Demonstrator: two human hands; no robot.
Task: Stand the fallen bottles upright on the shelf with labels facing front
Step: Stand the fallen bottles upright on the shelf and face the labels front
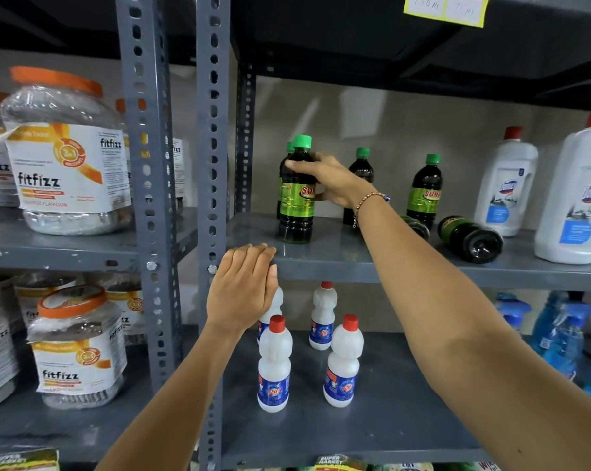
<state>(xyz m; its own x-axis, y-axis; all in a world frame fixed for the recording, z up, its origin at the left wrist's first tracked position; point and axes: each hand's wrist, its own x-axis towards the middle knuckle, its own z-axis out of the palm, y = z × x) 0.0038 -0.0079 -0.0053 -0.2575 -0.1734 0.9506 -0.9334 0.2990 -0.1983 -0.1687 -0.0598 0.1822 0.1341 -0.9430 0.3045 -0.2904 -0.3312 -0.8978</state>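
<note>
right hand (334, 185): reached in over the grey shelf (372, 263), wrapped round the front dark bottle (296, 195); fingers (300, 163) curl over its shoulder just below the green cap, thumb sits low by the label's right edge. Grasping, not loose.
front dark bottle: upright, base on the shelf near the left post, green-yellow label turned to the front, partly covered by the palm.
bottle behind it (289, 147): only a green cap and a sliver of body show, standing touching or just behind the held one; cannot tell which.
left hand (243, 290): flat on the shelf's front lip, fingers together and bent over the edge, holding nothing. Well apart from the bottles.
other upright bottles: one (362, 168) behind the right wrist, label hidden; one (425, 190) further right, label facing front.
fallen bottle (470, 237): lying on its side right of the forearm, base toward the camera, label up and sideways. Not touched by either hand.
second fallen bottle (418, 226): lying just left of that one, mostly hidden by the forearm.
white jugs (506, 185): red caps, standing at the shelf's right end.
lower shelf: small white bottles (275, 365) with red caps, upright.
left bay: clear jars (66, 154) with orange lids.
</note>
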